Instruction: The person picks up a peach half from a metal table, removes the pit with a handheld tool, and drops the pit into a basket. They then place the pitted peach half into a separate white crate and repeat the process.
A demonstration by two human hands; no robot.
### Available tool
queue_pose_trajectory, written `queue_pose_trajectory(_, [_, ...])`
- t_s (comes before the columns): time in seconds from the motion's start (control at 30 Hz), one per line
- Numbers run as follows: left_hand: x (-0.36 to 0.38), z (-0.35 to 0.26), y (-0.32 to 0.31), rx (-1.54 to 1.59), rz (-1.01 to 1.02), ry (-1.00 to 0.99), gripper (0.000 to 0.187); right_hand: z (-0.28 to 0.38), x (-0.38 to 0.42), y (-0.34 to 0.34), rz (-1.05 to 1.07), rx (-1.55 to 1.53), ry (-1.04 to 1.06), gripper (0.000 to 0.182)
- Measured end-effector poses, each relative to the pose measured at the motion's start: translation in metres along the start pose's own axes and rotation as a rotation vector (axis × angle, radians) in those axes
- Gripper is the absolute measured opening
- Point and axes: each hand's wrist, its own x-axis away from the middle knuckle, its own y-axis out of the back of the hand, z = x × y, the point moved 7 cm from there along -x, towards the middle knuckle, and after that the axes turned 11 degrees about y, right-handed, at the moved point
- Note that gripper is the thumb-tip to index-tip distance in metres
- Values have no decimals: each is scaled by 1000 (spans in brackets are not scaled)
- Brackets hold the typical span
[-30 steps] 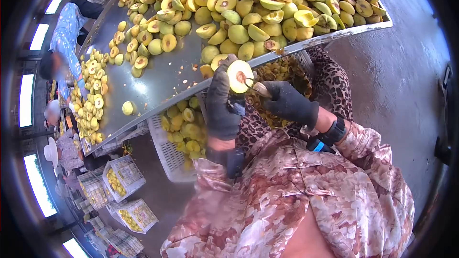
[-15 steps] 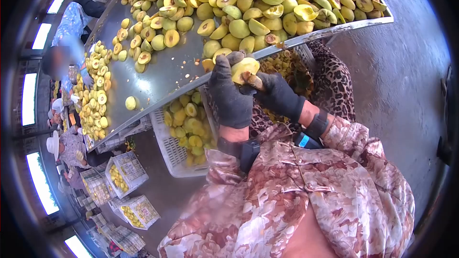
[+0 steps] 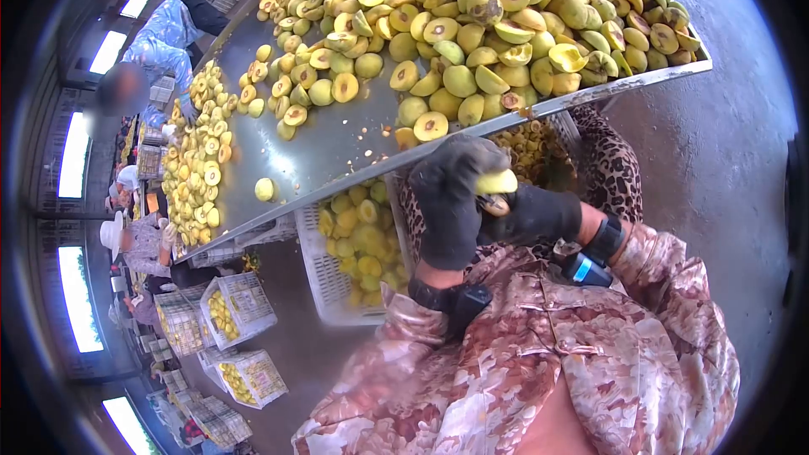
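Note:
In front of my chest, my left hand (image 3: 448, 198), in a dark glove, is closed around a yellow-green peach half (image 3: 498, 182). Only the pale edge of the fruit shows past the fingers. My right hand (image 3: 537, 214), gloved too, presses against it from the other side, wrapped round a small tool with a tan, wood-like handle (image 3: 495, 205). The tool's working end is hidden. Just beyond my hands runs the rim of a metal table (image 3: 337, 175), heaped with peach halves (image 3: 459, 80), several showing brown pit hollows.
Below the table edge, a white plastic crate (image 3: 320, 286) holds more halves. Another container with peelings or scraps (image 3: 533, 152) sits between my legs. Across the table, a person in a blue patterned top (image 3: 164, 42) reaches to the fruit. Filled crates (image 3: 240, 307) stand on the floor at left.
My hands have come lower and closer to my body. The left hand has turned, so the fruit's cut face no longer shows. The view has shifted, moving the table down and right.

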Motion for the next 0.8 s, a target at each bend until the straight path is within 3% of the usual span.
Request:
queue_pose_trajectory(0.03, [5,-17,-2,-181,8,-162,17,-6,3,-2,69,-55,-18,29])
queue_pose_trajectory(0.1, [8,-37,-5,-456,34,-505,11,-11,3,-12,6,-75,-13,28])
queue_pose_trajectory(0.2, [8,-26,19,-192,87,-46,20,-14,-8,-14,116,146,39,25])
queue_pose_trajectory(0.23, [12,0,36,495,-69,352,34,-6,-7,-14,159,265,101,23])
queue_pose_trajectory(0.27, [15,35,78,477,-312,407,49,3,-9,-10,206,393,177,21])
queue_pose_trajectory(0.3, [14,37,104,557,-453,447,51,14,-5,1,25,563,199,22])
queue_pose_trajectory(0.33, [8,45,151,163,-374,398,51,3,8,19,-21,590,121,30])
queue_pose_trajectory(0.37, [5,69,200,-98,-473,449,45,-26,29,42,15,698,2,22])
queue_pose_trajectory(0.43, [-30,100,269,-809,-478,120,46,-56,78,74,448,1394,-724,14])
queue_pose_trajectory(0.53, [-105,107,272,-605,-521,335,38,-52,73,77,251,1299,-564,12])
queue_pose_trajectory(0.6, [-165,114,259,-862,-385,258,44,-41,60,69,205,1244,-530,13])
queue_pose_trajectory(0.67, [-230,165,265,-1256,-364,283,48,-31,52,63,168,1208,-524,14])
queue_pose_trajectory(0.73, [-258,180,247,-1411,-419,526,53,-40,65,65,188,1216,-512,16])
queue_pose_trajectory(0.8, [-259,191,253,-1378,-519,406,54,-35,72,72,76,1214,-452,21])
